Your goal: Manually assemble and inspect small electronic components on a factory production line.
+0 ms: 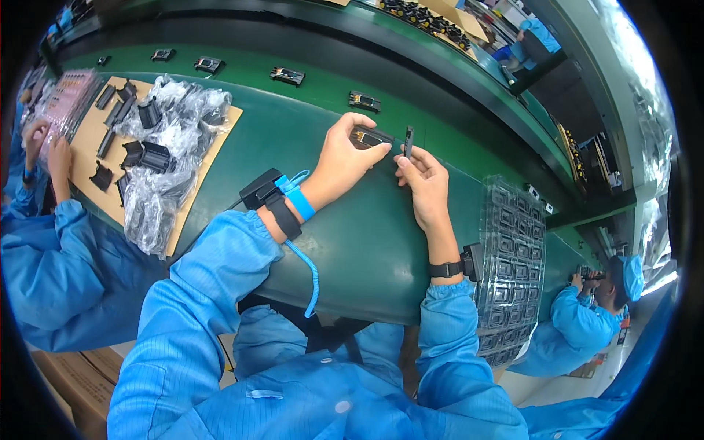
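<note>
Over the green table, my left hand is closed around a small black device housing with some gold-coloured parts showing inside. Just to its right, my right hand pinches a narrow black plastic piece, held upright between thumb and fingers. The two parts are close together but look apart. A blue wrist strap with a coiled cord circles my left wrist, beside a black strapped-on box.
Similar black housings sit spaced in a row along the far green strip. Cardboard on the left carries crumpled plastic bags and loose black parts. Clear trays of black pieces stand at right. Co-workers sit on both sides, one's hands at far left.
</note>
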`<state>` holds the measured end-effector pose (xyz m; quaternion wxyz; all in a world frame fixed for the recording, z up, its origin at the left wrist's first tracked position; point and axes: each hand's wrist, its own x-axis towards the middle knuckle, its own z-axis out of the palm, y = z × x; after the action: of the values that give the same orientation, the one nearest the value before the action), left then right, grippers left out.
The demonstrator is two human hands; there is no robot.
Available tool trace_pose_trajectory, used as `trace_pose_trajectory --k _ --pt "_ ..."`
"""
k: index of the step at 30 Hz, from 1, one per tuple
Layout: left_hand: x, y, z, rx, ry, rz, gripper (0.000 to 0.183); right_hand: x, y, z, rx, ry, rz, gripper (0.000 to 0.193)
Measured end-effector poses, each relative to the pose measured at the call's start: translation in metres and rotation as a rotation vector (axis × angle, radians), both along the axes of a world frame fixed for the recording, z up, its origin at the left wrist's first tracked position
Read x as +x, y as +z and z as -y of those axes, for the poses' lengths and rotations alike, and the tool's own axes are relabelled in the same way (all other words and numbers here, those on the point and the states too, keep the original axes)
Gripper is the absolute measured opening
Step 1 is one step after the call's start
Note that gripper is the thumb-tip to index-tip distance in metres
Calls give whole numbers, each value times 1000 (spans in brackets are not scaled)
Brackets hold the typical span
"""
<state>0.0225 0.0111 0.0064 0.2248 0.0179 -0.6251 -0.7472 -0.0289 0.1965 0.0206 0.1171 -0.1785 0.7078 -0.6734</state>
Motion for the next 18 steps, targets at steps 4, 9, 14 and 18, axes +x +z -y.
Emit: trace_pose_trajectory --k 4,9,14,18 --pt "0 2 1 30 -35 9 38 -2 -1 0 -5 7 -7 35" --pt "-1 -1 -1 119 -64 -17 32 -2 -1 0 -27 -5 -24 37" --pt "-1 0 1 204 -103 28 31 0 -2 -1 17 -80 -94 41" --pt "-3 -2 2 155 -82 51 32 1 -2 1 28 -91 -334 43"
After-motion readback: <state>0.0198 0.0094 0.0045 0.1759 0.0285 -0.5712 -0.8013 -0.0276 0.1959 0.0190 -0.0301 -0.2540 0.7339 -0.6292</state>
